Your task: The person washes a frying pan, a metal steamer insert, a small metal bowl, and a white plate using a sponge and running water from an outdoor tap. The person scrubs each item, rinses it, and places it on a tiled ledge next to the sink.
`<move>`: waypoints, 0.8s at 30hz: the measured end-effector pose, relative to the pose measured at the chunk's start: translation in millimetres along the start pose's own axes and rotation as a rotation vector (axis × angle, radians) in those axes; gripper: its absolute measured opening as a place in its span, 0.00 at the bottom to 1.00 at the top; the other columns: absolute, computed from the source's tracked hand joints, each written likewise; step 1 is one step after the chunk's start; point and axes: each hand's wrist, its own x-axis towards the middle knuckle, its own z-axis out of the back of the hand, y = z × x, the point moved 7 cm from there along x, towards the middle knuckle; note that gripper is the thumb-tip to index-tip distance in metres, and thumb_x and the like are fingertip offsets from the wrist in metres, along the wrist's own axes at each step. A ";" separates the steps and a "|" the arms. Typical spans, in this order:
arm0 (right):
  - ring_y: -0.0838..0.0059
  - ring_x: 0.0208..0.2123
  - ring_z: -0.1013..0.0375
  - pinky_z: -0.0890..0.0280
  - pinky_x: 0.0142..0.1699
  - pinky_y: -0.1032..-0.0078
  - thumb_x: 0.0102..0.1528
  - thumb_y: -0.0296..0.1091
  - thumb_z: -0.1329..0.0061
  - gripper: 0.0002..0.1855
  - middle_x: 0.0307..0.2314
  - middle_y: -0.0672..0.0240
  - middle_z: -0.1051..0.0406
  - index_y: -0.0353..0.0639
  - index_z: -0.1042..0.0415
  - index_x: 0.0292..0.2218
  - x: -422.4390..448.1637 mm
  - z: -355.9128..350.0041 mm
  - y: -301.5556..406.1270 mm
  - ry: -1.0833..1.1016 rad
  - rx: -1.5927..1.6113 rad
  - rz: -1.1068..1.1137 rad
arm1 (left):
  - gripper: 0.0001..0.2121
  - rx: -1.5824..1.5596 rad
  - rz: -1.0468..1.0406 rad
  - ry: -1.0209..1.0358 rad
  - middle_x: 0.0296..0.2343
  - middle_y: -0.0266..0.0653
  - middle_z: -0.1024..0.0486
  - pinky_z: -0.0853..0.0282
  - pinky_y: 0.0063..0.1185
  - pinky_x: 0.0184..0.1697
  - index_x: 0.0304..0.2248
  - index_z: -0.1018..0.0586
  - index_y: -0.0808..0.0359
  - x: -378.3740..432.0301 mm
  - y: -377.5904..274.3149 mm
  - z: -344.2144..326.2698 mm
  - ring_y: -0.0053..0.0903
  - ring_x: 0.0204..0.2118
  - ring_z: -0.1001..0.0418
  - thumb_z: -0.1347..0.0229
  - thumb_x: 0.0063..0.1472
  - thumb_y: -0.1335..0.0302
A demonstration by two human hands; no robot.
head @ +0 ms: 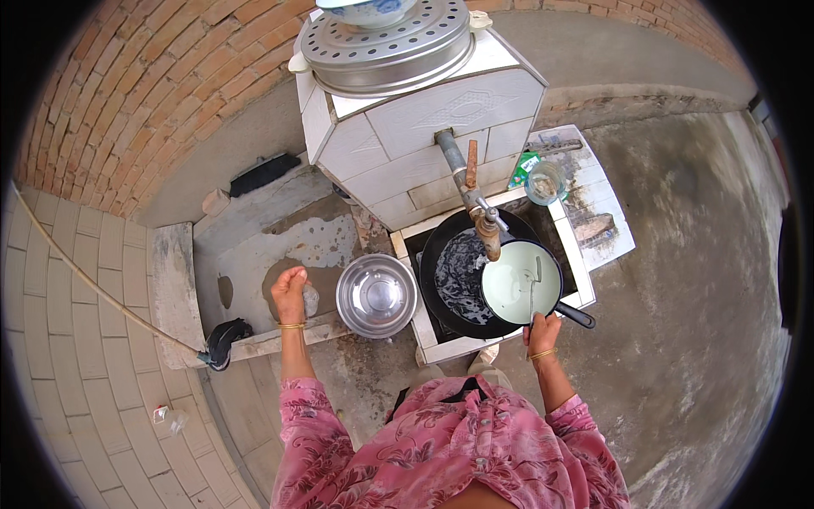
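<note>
My left hand (290, 292) is raised over the low concrete basin, its fingers closed around a small translucent, crumpled item (310, 300) that hangs beside the palm. My right hand (542, 333) grips a thin metal utensil (532, 299) whose end lies inside a white enamel saucepan (512, 280) with a black handle. The saucepan is under the rusty tap (488, 238), over the right part of a wide black pan (435, 312) with rippling water. Left of the tiled sink rests a shiny, seemingly empty steel bowl (376, 296).
A perforated steamer tray (381, 44) with a patterned bowl (369, 11) stands on the tiled block. Right of the sink are a glass jar (545, 182) and a green packet (524, 167). A mop (226, 340) and a black brush (264, 175) lie by the concrete basin (175, 280).
</note>
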 end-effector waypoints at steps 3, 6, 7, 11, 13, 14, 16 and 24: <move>0.80 0.05 0.46 0.55 0.07 0.81 0.48 0.23 0.67 0.07 0.07 0.71 0.45 0.41 0.42 0.19 2.7 -0.6 1.3 -0.010 -0.018 0.006 | 0.11 -0.003 -0.399 0.182 0.21 0.32 0.30 0.38 0.12 0.29 0.36 0.27 0.73 62.8 -213.4 -87.7 0.14 0.24 0.33 0.48 0.54 0.75; 0.80 0.05 0.46 0.55 0.07 0.81 0.47 0.23 0.67 0.06 0.07 0.71 0.46 0.40 0.43 0.19 4.2 4.1 -0.2 0.015 0.022 0.033 | 0.18 -0.123 -0.288 0.294 0.19 0.37 0.29 0.43 0.10 0.16 0.40 0.29 0.72 104.2 -327.2 -170.5 0.13 0.17 0.33 0.51 0.58 0.65; 0.80 0.05 0.46 0.54 0.07 0.81 0.48 0.23 0.67 0.05 0.08 0.72 0.46 0.39 0.42 0.20 4.1 3.7 0.3 0.021 0.044 0.025 | 0.17 -0.193 -0.259 0.304 0.20 0.40 0.28 0.41 0.11 0.16 0.40 0.30 0.74 120.1 -345.1 -192.8 0.15 0.18 0.32 0.51 0.57 0.66; 0.80 0.04 0.47 0.54 0.07 0.81 0.47 0.23 0.68 0.05 0.08 0.71 0.45 0.39 0.42 0.21 2.0 12.1 4.1 -0.006 0.053 0.024 | 0.14 -0.178 -0.104 0.449 0.23 0.44 0.28 0.32 0.20 0.17 0.33 0.30 0.75 157.8 -358.2 -246.1 0.24 0.21 0.27 0.51 0.57 0.68; 0.80 0.04 0.46 0.55 0.07 0.81 0.47 0.23 0.68 0.06 0.07 0.70 0.45 0.39 0.42 0.20 2.4 18.2 6.4 -0.019 0.039 0.050 | 0.14 -0.135 -0.012 0.490 0.23 0.47 0.28 0.34 0.16 0.17 0.36 0.32 0.78 176.2 -351.2 -259.6 0.24 0.20 0.28 0.52 0.56 0.71; 0.80 0.04 0.46 0.55 0.07 0.81 0.47 0.23 0.68 0.06 0.07 0.70 0.45 0.39 0.42 0.20 3.2 19.2 9.7 -0.008 0.039 0.069 | 0.15 -0.113 0.036 0.507 0.23 0.49 0.28 0.35 0.15 0.17 0.37 0.33 0.79 182.7 -344.3 -261.8 0.23 0.19 0.29 0.53 0.55 0.73; 0.80 0.05 0.46 0.54 0.07 0.81 0.48 0.24 0.68 0.07 0.07 0.70 0.44 0.39 0.42 0.19 -1.3 10.0 6.5 0.057 0.043 0.069 | 0.12 -0.322 -0.166 0.387 0.24 0.50 0.28 0.32 0.19 0.18 0.35 0.33 0.78 170.0 -363.7 -243.8 0.29 0.21 0.27 0.54 0.54 0.76; 0.80 0.05 0.46 0.54 0.07 0.81 0.48 0.24 0.67 0.06 0.08 0.71 0.45 0.39 0.42 0.20 7.7 10.1 -1.7 0.020 0.004 0.007 | 0.14 -0.325 -0.166 0.153 0.27 0.56 0.29 0.31 0.20 0.20 0.37 0.34 0.77 64.4 -262.4 -76.7 0.32 0.23 0.28 0.54 0.49 0.80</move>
